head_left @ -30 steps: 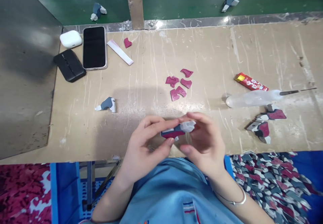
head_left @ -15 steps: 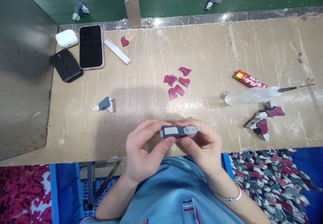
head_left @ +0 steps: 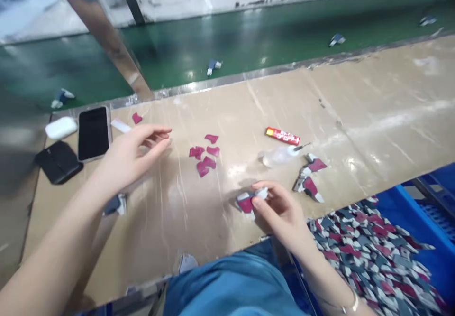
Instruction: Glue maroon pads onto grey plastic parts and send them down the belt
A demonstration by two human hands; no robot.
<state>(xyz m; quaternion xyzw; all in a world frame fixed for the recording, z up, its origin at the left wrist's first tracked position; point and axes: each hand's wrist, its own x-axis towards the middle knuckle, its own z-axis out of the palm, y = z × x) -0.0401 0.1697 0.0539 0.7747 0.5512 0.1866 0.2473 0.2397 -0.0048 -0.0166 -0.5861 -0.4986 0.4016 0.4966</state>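
Note:
My right hand (head_left: 280, 211) pinches a small plastic part (head_left: 245, 203) in grey, blue and dark red, just over the table near its front edge. Raised over the table's left side, my left hand (head_left: 140, 150) has its fingers stretched out and nothing visible in them. Beneath that forearm lies a blue-and-grey part (head_left: 115, 205), partly covered. Several loose dark red pieces (head_left: 204, 157) are grouped between the two hands. Two joined-looking parts (head_left: 309, 178) with red faces rest to the right of my right hand.
A clear bottle with a thin needle tip (head_left: 280, 156) lies near a red packet (head_left: 282, 135). A phone (head_left: 94, 133), a white case (head_left: 61, 127) and a black case (head_left: 59, 162) sit at left. Parts lie on the green belt (head_left: 249, 50) behind. A blue bin (head_left: 408, 202) at right holds many parts.
My left hand has let go of the part and moved up and left. My right hand keeps the part, now turned red side up. The view has swung right and up.

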